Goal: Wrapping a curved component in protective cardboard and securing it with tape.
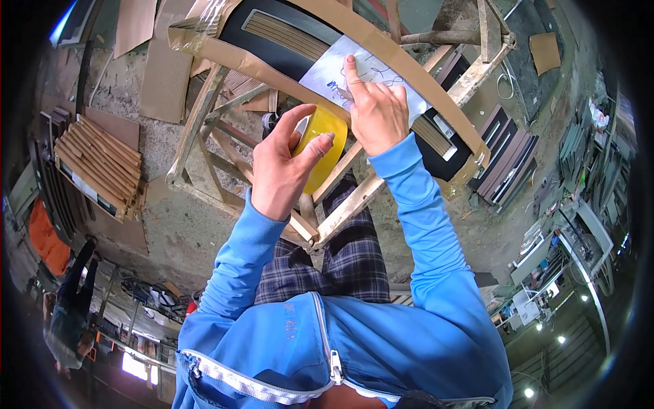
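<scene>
A roll of yellow packing tape (323, 148) is gripped between the thumb and fingers of my left hand (288, 158), just below the near edge of a cardboard-edged package (255, 69). The index finger of my right hand (378, 105) is stretched out and touches a white sheet of paper (332, 69) with handwriting on it; its other fingers are curled. The sheet lies across the package's dark panel (278, 28). Clear tape wraps the package's corners. Under it stands a worn wooden trestle (196, 133).
Cardboard sheets (163, 76) lie on the floor at upper left, beyond a bundle of brown strips (102, 163). Dark panels (503, 158) are stacked at right. Another person (69, 322) is at far lower left. Shelving with clutter (541, 266) stands at right.
</scene>
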A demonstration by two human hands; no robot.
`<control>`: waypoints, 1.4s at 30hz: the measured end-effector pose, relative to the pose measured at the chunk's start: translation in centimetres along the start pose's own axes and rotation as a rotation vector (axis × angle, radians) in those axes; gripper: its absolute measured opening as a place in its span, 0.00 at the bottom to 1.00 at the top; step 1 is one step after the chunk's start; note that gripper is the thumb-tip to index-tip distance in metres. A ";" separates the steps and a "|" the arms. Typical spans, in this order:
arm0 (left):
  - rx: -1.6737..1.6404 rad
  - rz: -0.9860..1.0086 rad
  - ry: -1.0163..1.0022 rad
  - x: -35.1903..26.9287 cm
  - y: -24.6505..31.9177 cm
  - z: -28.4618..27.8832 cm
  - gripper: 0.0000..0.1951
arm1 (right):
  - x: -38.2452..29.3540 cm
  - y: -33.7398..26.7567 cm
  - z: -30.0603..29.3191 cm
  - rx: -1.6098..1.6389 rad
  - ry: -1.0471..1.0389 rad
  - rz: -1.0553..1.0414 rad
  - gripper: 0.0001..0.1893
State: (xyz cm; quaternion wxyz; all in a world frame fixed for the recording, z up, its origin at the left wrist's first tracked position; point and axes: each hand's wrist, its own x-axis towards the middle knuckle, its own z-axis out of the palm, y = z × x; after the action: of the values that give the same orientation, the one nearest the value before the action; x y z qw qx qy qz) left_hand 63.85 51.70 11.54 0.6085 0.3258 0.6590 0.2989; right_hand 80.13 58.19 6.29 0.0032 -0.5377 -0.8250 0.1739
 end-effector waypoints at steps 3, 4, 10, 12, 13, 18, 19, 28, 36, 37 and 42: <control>-0.026 0.025 0.028 0.1 0.2 0.4 0.24 | 0.1 -0.3 -0.1 -0.080 -0.025 0.016 0.38; -0.065 0.033 0.034 0.2 0.2 0.4 0.24 | 0.1 -0.3 -0.1 -0.099 -0.008 0.001 0.34; 0.044 -0.007 -0.004 0.6 0.2 -0.1 0.24 | -1.6 -0.3 -0.1 0.055 0.171 -0.074 0.32; 0.022 -0.015 -0.004 0.6 0.0 -0.1 0.24 | -2.1 -0.5 -0.2 0.069 0.190 -0.048 0.31; -0.003 -0.022 -0.001 0.6 0.0 -0.1 0.24 | -2.4 -0.7 -0.2 0.082 0.208 -0.028 0.30; 0.039 -0.009 0.011 0.6 0.5 0.4 0.23 | -1.7 -0.6 -0.3 0.049 0.154 0.077 0.22; 0.010 -0.001 0.027 0.7 0.6 0.6 0.23 | -1.7 -0.5 -0.6 0.049 0.155 0.082 0.22; -0.057 -0.005 0.002 0.6 -0.7 0.0 0.23 | -6.6 -2.0 -2.8 0.317 0.370 0.054 0.27; -0.006 -0.017 -0.032 0.3 -0.7 -0.3 0.23 | -6.8 -2.6 -0.4 0.236 0.401 0.016 0.28; 0.018 -0.022 -0.038 0.2 -0.6 -0.3 0.23 | -6.8 -2.3 0.1 0.239 0.401 0.020 0.28; -0.016 -0.002 0.001 -0.3 -0.5 -0.1 0.23 | -6.5 -1.2 2.8 0.168 0.535 -0.051 0.26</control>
State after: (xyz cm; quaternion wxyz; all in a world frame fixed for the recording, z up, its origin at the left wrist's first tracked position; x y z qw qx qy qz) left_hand 63.74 51.12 11.32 0.6109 0.3202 0.6573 0.3037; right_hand 81.27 51.21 5.20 0.2698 -0.5413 -0.7909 0.0937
